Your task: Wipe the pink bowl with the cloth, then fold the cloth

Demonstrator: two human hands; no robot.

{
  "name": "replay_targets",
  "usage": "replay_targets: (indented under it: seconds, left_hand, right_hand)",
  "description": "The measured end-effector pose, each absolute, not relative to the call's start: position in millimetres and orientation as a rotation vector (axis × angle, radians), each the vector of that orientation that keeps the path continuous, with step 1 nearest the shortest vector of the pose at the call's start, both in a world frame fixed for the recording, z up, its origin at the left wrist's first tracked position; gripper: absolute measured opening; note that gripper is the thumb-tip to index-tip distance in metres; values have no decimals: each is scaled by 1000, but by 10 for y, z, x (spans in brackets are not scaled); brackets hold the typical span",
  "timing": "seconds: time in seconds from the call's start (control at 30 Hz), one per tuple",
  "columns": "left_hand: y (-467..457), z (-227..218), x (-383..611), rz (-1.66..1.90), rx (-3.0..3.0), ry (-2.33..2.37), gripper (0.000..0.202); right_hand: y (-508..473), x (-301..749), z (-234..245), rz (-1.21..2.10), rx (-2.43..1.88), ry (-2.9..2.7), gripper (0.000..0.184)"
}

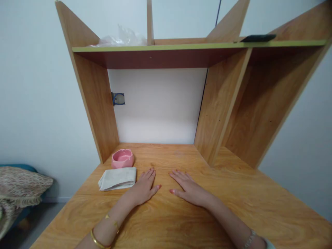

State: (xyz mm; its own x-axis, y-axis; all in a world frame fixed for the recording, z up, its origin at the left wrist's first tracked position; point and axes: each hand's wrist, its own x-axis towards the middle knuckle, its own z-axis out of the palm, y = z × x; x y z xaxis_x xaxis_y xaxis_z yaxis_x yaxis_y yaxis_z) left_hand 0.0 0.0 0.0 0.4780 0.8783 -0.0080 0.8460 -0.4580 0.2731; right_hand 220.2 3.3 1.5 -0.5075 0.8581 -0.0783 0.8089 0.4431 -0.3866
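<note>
My left hand (144, 187) lies flat on the wooden desk (166, 221), its thumb held apart from the fingers. Just left of it is a folded whitish cloth (118, 178), close to the hand. Behind the cloth stands a pink bowl (122, 158) with angular sides, and I see nothing in it. My right hand (188, 188) also rests palm down on the desk, thumb apart, with nothing in it. Between the two hands there is a gap of bare wood.
A wooden shelf unit (166, 48) rises at the back of the desk. On its upper board are a clear plastic bag (123, 38) and a flat black object (258, 38). An uncovered wall socket box (118, 99) shows at left. A patterned blanket (23, 185) lies beyond the desk.
</note>
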Motion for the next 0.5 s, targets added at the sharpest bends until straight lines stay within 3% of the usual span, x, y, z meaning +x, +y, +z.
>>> replay_targets:
  seconds: [0.27,0.5]
  left_hand:
    - [0,-14,19,350,2482,1405,62]
    - [126,232,-128,855,2627,1457,41]
  right_hand:
    - [25,2198,33,574,-1490,-2560,77]
    - [28,2207,34,590,-1476,-2563,78]
